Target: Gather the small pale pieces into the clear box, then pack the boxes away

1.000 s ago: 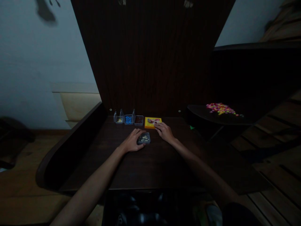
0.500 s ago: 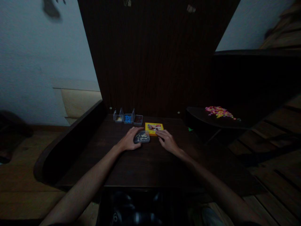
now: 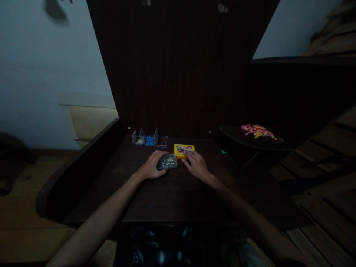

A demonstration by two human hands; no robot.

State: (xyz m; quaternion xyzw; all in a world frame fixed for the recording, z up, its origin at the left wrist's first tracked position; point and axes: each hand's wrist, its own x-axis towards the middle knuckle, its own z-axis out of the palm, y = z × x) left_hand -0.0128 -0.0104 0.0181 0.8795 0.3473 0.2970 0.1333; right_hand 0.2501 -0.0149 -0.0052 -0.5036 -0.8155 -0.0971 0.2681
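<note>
My left hand point(image 3: 152, 165) is curled around the left side of a clear plastic box point(image 3: 168, 162) that holds small pale pieces. Its thumb lies along the near edge and its fingers along the far one. To the right, my right hand point(image 3: 197, 165) has its fingers stretched out over a yellow printed box point(image 3: 181, 154), touching its right part and hiding it. The right thumb sits apart, below the box's front edge. Both boxes lie on the dark wooden desk point(image 3: 167, 200), close beside each other.
At the back left stand small clear boxes with pale pieces point(image 3: 139, 140), blue pieces point(image 3: 150, 140) and dark pieces point(image 3: 162, 141), some lids raised. Pink and yellow pieces point(image 3: 258, 130) lie heaped on a dark ledge at right. A raised side panel point(image 3: 80, 167) borders the desk's left.
The yellow box has shifted slightly right and away from the clear box. My right hand's fingers have spread further over its top. My left hand keeps its hold. The view has shifted slightly.
</note>
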